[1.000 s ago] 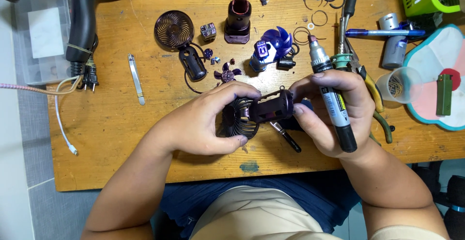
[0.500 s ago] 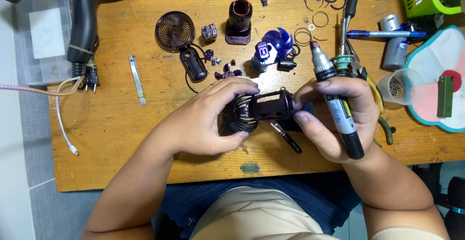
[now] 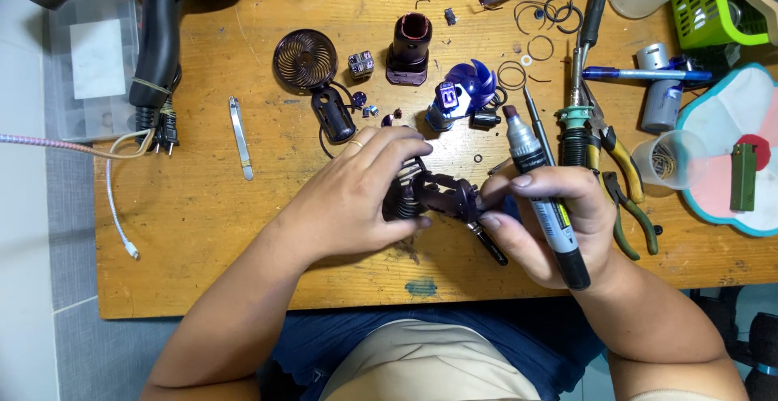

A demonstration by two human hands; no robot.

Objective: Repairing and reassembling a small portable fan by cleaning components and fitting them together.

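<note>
Dark plastic motor housing (image 3: 433, 194) sits clamped in the left hand (image 3: 356, 198), steadied above the wooden worktop (image 3: 243, 231). Right hand (image 3: 543, 223), its grip closed around a marker-shaped tool (image 3: 541, 194), pinches the housing's end with its fingertips.

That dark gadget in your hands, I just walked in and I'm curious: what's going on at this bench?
A person at a wooden workbench holds a small dark purple motor housing between both hands. The left hand wraps its coil end; the right hand pinches the other end while also gripping a thick grey marker-like tool. Loose parts lie beyond: a round fan grille, a blue fan blade, pliers and a soldering iron.
</note>
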